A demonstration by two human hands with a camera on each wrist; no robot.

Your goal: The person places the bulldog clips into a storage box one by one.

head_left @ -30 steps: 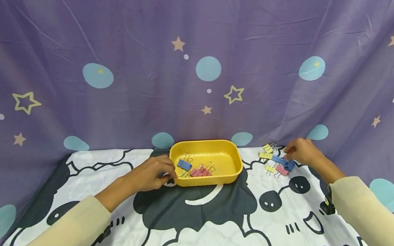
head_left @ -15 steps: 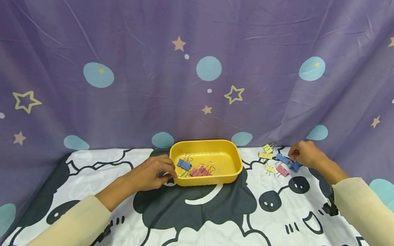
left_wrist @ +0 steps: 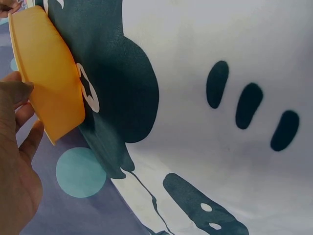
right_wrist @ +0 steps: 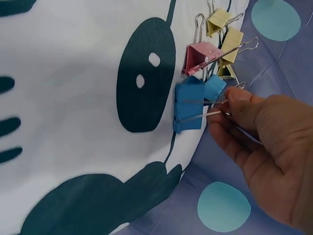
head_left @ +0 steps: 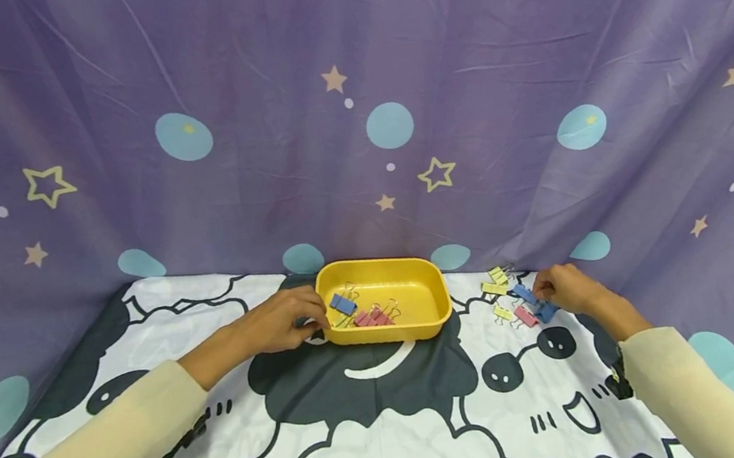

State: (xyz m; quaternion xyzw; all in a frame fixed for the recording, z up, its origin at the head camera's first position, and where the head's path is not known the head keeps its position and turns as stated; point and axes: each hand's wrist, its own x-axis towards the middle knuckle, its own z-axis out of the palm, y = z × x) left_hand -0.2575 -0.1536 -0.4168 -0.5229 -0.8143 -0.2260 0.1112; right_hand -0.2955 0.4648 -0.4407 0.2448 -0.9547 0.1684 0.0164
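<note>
My left hand (head_left: pixel 287 320) holds the left end of a yellow plastic tray (head_left: pixel 415 331), thumb and fingers at its rim in the left wrist view. Inside the tray lie a blue binder clip (head_left: pixel 344 305) and several pink binder clips (head_left: pixel 375 318). Over at the right, my right hand (head_left: pixel 566 288) pinches the wire handles of a blue binder clip (right_wrist: pixel 189 105) between thumb and fingertips. Another blue clip (right_wrist: pixel 214 87) sits right beside it. A pink clip (right_wrist: pixel 201 55) and several yellow clips (right_wrist: pixel 232 45) lie in the same small pile.
A white cloth (head_left: pixel 382 451) with black cartoon animals covers the table. Behind it hangs a purple curtain (head_left: pixel 301 152) with stars and blue dots, meeting the table's back edge just past the tray and the clips.
My right hand has come slightly toward me, and the nearer blue clip has shifted a little to the right. The left hand and the tray have stayed in place.
</note>
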